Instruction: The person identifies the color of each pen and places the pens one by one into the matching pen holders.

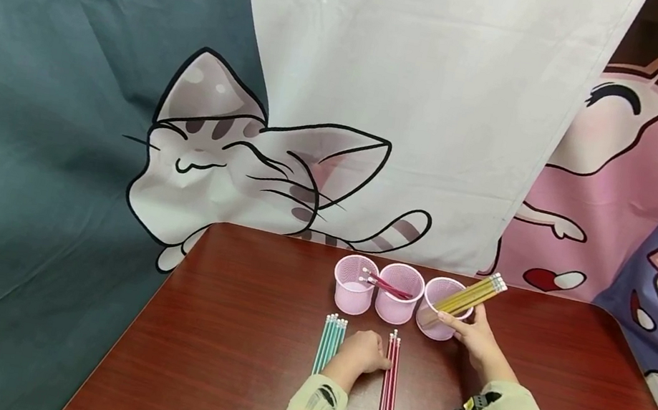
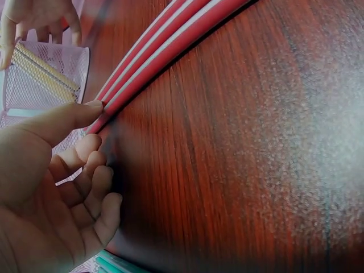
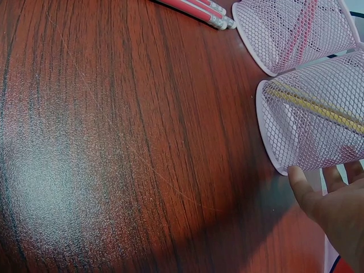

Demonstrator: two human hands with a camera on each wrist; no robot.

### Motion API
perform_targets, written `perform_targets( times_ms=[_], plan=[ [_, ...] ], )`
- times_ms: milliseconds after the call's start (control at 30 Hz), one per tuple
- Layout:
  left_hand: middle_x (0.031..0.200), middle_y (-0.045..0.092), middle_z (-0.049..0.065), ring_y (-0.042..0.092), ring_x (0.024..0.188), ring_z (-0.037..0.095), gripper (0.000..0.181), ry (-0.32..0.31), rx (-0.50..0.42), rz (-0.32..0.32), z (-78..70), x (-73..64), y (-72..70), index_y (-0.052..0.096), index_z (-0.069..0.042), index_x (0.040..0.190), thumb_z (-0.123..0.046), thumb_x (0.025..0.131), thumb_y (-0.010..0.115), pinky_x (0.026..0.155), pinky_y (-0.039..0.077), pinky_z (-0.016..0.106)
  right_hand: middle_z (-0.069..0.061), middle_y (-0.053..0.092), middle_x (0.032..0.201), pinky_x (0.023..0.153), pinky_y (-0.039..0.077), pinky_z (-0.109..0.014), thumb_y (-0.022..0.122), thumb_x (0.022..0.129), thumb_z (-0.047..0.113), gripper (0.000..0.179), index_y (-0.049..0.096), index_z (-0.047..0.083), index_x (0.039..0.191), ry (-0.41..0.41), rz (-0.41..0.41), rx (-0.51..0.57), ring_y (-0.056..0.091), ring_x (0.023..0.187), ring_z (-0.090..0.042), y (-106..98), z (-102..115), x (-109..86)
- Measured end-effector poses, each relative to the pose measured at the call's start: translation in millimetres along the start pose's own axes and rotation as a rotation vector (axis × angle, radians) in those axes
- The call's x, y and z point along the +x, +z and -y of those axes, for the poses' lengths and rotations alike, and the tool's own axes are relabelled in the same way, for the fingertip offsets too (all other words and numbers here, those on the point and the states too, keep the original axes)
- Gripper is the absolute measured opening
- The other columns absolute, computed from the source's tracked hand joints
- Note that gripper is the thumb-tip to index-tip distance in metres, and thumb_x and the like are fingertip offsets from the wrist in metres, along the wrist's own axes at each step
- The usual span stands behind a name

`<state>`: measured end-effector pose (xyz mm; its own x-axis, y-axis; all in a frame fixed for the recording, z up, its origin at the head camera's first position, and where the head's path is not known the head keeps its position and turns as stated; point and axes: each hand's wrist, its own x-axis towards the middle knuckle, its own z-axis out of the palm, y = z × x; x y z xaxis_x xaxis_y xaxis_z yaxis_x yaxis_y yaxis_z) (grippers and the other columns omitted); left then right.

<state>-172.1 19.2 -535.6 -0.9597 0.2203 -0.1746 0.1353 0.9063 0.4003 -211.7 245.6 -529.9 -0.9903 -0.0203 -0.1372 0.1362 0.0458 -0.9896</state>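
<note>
My left hand [image 1: 361,355] is at the left side of three red pencils [image 1: 387,396] lying on the table. In the left wrist view its thumb touches the pencils, while the other fingers are loosely bent and apart from the thumb. My right hand [image 1: 482,343] holds the right-hand pink mesh cup [image 1: 433,324] from its right side, thumb in front and fingers partly hidden behind the mesh. Yellow pencils [image 1: 467,297] lean to the right in that cup, white eraser ends up. Left of my left hand lies a row of teal pencils [image 1: 330,343].
Two more pink mesh cups stand in line with it: the middle cup [image 1: 395,310] holds a few red pencils [image 1: 387,286], and the left cup [image 1: 352,300] shows none. A printed cloth [image 1: 411,103] hangs behind the brown table [image 1: 229,333].
</note>
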Motion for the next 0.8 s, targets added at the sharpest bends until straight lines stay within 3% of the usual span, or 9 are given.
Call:
perform_targets(
  times_ms=[167,367,467,600,700,800],
  plan=[
    [0.062,0.058,-0.002,0.052,0.056,0.014,0.031,-0.012,0.035,-0.006,-0.4,2.3,1.5,0.056,-0.015,0.058,-0.037,0.069,0.076,0.053,0.043,0.029,-0.022,0.033,0.128,0.084,0.044,-0.033,0.069,0.083,0.020,0.083,0.010,0.008,0.140,-0.041,0.015,0.005,0.053,0.088,-0.002,-3,-8,3.0],
    [0.079,0.066,0.006,0.060,0.065,0.020,0.035,-0.082,0.092,-0.005,-2.4,4.4,3.4,0.065,-0.008,0.072,-0.040,0.064,0.079,0.057,0.047,0.033,-0.003,0.045,0.114,0.077,0.047,-0.022,0.072,0.081,0.019,0.071,0.023,0.022,0.133,-0.062,0.007,0.068,0.056,0.091,-0.004,-16,-44,25.7],
    [0.081,0.067,0.007,0.061,0.067,0.020,0.039,-0.094,0.119,-0.004,-2.9,6.0,5.1,0.066,-0.008,0.076,-0.042,0.062,0.080,0.056,0.047,0.033,-0.002,0.045,0.114,0.077,0.047,-0.022,0.072,0.081,0.018,0.070,0.023,0.024,0.132,-0.055,0.008,0.072,0.056,0.091,-0.004,-18,-49,29.8],
    [0.080,0.067,0.007,0.061,0.066,0.020,0.042,-0.097,0.116,-0.023,-1.8,7.5,8.1,0.067,-0.007,0.076,-0.044,0.061,0.080,0.056,0.047,0.033,-0.016,0.040,0.123,0.084,0.044,-0.029,0.070,0.083,0.018,0.077,0.016,0.013,0.138,-0.029,-0.005,0.026,0.054,0.089,-0.002,-8,-24,13.6],
    [0.079,0.067,0.007,0.061,0.066,0.021,0.044,-0.096,0.102,-0.032,0.2,8.3,10.1,0.066,-0.007,0.075,-0.046,0.060,0.080,0.057,0.047,0.033,-0.019,0.036,0.125,0.085,0.043,-0.031,0.069,0.083,0.019,0.081,0.011,0.007,0.138,-0.023,-0.006,0.000,0.052,0.088,-0.001,-2,-8,2.6],
    [0.076,0.066,0.007,0.061,0.065,0.021,0.042,-0.080,0.086,-0.039,2.2,8.3,10.2,0.065,-0.007,0.071,-0.045,0.061,0.079,0.057,0.047,0.032,-0.016,0.039,0.121,0.083,0.044,-0.030,0.071,0.082,0.020,0.078,0.015,0.009,0.135,-0.026,-0.011,0.010,0.053,0.088,-0.002,-2,-8,2.2]
  ],
)
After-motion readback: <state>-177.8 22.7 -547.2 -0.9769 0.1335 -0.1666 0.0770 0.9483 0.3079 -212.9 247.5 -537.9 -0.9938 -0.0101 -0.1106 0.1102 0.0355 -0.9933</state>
